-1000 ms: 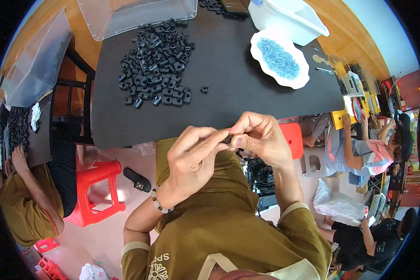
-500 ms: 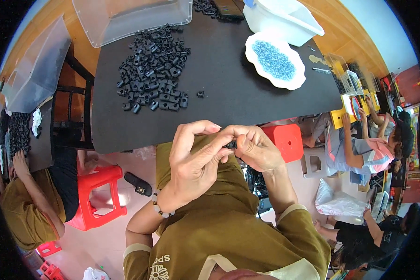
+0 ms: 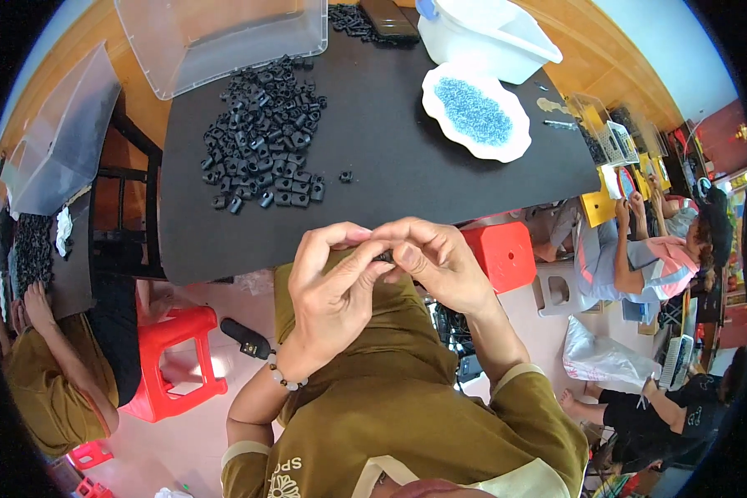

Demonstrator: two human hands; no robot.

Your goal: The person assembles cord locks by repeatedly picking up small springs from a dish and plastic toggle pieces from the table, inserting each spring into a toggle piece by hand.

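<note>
My left hand (image 3: 334, 292) and my right hand (image 3: 442, 264) meet over my lap, just off the table's front edge. Both pinch a small black plastic part (image 3: 384, 257) between thumbs and fingertips, which mostly hide it. Beyond them on the dark table (image 3: 373, 133) lies a heap of small black plastic pieces with round holes (image 3: 261, 141). One single black piece (image 3: 345, 177) sits apart, right of the heap. Farther right stands a white scalloped plate (image 3: 515, 148) holding many tiny bluish, shiny pieces (image 3: 473, 110).
A clear plastic bin (image 3: 224, 58) and a white tub (image 3: 494, 37) stand at the far side. Red stools (image 3: 502, 257) are under the table's front edge and at the left (image 3: 174, 365). Other people work at left and right. A black slipper (image 3: 245, 338) lies on the floor.
The black part shows less now, as my fingertips have closed further over it. The view has shifted a little, and both hands stay together.
</note>
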